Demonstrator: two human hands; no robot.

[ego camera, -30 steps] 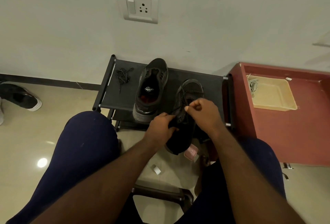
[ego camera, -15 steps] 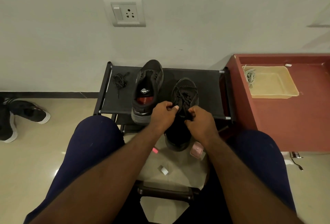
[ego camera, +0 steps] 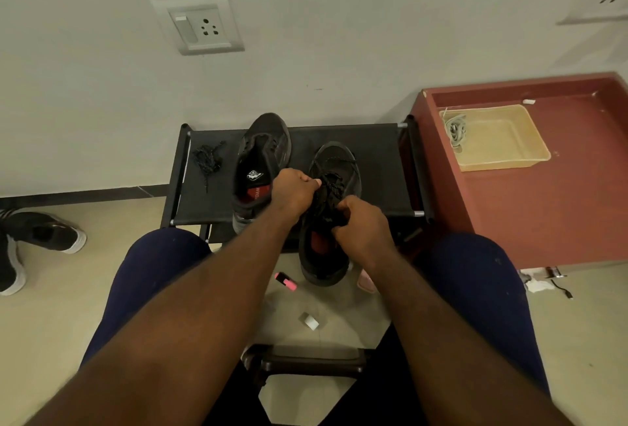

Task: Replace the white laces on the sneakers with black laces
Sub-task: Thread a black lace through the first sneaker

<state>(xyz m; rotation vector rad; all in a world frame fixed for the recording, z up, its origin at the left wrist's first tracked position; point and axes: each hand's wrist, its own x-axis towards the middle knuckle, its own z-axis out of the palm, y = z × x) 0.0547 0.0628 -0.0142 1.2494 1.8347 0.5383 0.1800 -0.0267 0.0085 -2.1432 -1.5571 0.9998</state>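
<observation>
Pale wall with a socket (ego camera: 200, 26) backs a low black rack (ego camera: 380, 171), and both sneakers sit on it, toes toward the wall. On the left sneaker (ego camera: 263, 150) no lace shows, and its printed insole is open to view. The right sneaker (ego camera: 334, 157) lies with its toe on the rack and its heel hanging past the front edge, between the person's knees. A black lace (ego camera: 331, 184) is threaded across its upper. The left hand (ego camera: 294, 193) has its fingers curled, thumb and forefinger pinching that lace above the eyelets. The right hand (ego camera: 365, 225) is also curled tight, gripping the lace close to the tongue; which strand it holds is hidden. A spare lace (ego camera: 208, 160) lies bunched on the rack's left end, well apart from the sneakers. Just beside the rack stands a red cabinet (ego camera: 543, 215) carrying a beige tray (ego camera: 509, 163), with the white laces (ego camera: 456, 128) heaped in its left corner. On the floor lie a pink marker (ego camera: 285, 282) near the right sneaker's heel, and a dark shoe (ego camera: 44, 232) far left.
</observation>
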